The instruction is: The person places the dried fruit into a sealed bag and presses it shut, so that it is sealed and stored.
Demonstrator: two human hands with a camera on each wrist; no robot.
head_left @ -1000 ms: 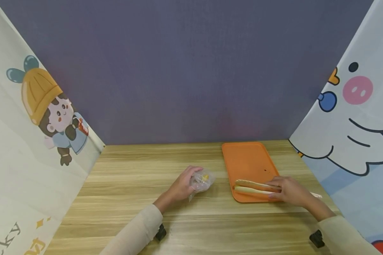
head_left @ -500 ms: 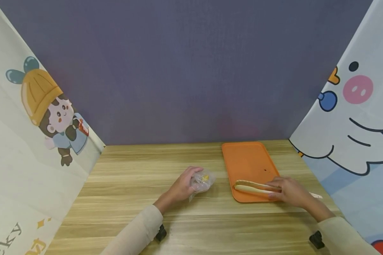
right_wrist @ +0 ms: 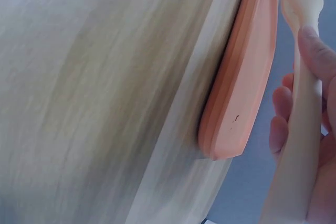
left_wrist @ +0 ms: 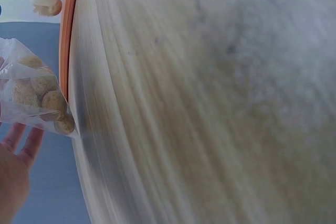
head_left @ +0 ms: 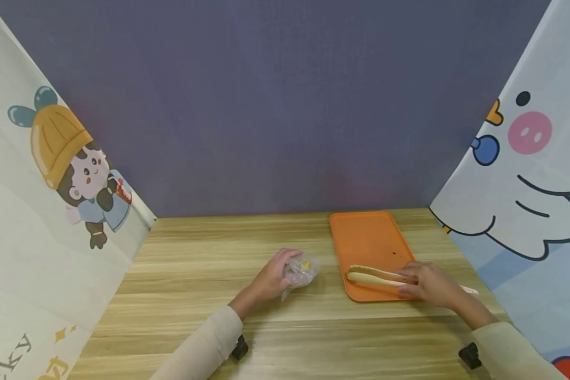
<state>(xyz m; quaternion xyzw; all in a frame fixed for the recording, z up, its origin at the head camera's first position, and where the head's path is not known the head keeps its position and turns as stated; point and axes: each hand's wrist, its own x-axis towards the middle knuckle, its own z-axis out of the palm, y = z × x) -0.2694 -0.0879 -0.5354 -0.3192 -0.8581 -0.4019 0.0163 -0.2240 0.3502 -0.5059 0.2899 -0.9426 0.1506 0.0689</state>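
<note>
My left hand (head_left: 268, 277) grips a clear plastic bag (head_left: 300, 272) at the middle of the table, left of the orange tray (head_left: 368, 237). In the left wrist view, several brown, ball-like pieces (left_wrist: 42, 90) show through the bag's film. A small yellow patch is visible on the bag from above. My right hand (head_left: 434, 285) holds a pair of cream-coloured tongs (head_left: 377, 279) over the tray's near end, its tips pointing left. The right wrist view has the thumb lying along one tong arm (right_wrist: 302, 108), fingers behind it. Part of the handle is hidden by the hand.
The wooden table (head_left: 195, 264) runs back to a dark grey-blue partition (head_left: 285, 105). Printed cloth panels stand on both sides. A small dark speck (head_left: 394, 253) lies on the tray. Black wrist devices (head_left: 239, 348) sit beneath both forearms.
The tong tips have come closer together and shifted slightly left. Both hands stay nearly where they were, and the bag has not visibly moved.
</note>
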